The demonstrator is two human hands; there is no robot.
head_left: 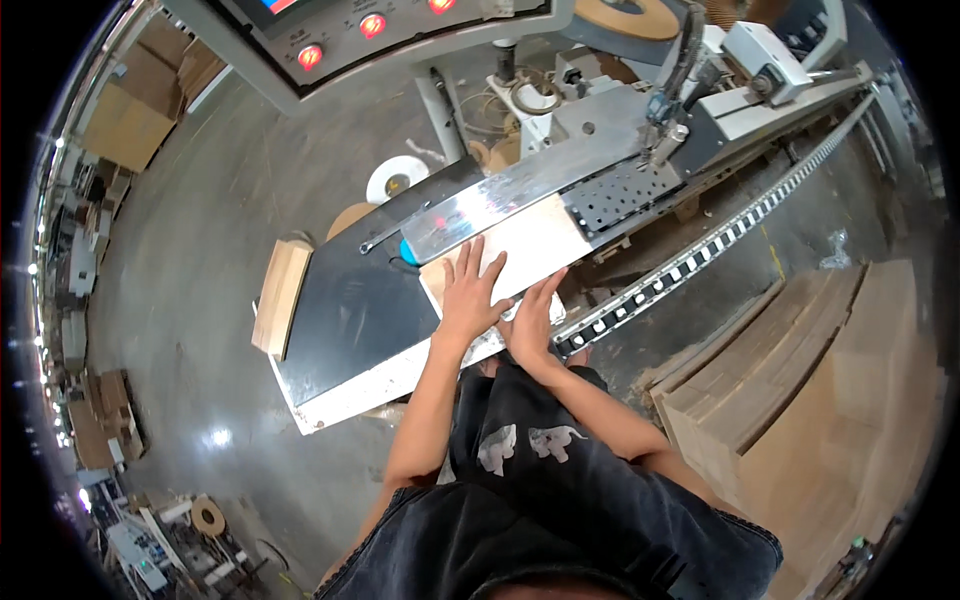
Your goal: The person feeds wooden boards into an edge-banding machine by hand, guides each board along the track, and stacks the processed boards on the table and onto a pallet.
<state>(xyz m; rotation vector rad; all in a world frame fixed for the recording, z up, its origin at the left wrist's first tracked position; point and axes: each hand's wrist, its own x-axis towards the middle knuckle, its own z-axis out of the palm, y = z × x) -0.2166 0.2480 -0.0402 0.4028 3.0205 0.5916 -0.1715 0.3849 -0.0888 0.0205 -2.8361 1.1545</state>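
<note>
A pale wooden board (pixel 540 245) lies on the machine's black table (pixel 350 315), its far edge along the shiny metal guide (pixel 485 205). Flat on the board's left part rests my left hand (pixel 468 300), fingers spread and pointing away from me. My right hand (pixel 530 325) is beside it at the board's near edge, fingers stretched out and fingertips touching that edge. Both thumbs come close together between the hands. Neither hand is wrapped round anything. Just past the board's right end is a dark perforated plate (pixel 620 200).
Wooden pieces (pixel 282 295) stand at the table's left end. A roller rail (pixel 680 268) runs along the right, near a stack of boards (pixel 765 330). A control panel (pixel 340 65) with red lit buttons overhangs the far side. A white reel (pixel 397 180) sits behind the table.
</note>
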